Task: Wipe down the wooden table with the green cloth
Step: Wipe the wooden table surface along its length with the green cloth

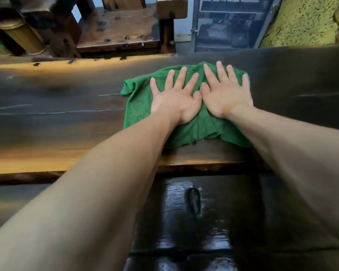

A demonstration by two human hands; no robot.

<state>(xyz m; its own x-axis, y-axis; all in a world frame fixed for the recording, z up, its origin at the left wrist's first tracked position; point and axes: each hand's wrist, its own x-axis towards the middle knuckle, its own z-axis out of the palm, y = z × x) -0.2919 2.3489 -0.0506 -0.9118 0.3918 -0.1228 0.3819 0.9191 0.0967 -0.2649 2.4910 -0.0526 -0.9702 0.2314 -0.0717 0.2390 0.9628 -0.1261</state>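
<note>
A green cloth [200, 130] lies spread and slightly rumpled on the dark wooden table [57, 118], right of the middle and reaching toward the far edge. My left hand [174, 96] rests palm down on the cloth with its fingers spread. Beside it, thumbs almost touching, my right hand [225, 94] presses flat on the cloth in the same way. Neither hand is curled around the fabric. Both forearms stretch out over the table's near edge.
Behind the table stands a wooden chair [117, 28], with a brown bamboo-like cylinder [22, 36] to its left. A metal-framed glass cabinet [229, 24] and a yellow speckled surface [301, 20] are at the back right. A glossy dark wooden seat [194, 212] sits below the near edge.
</note>
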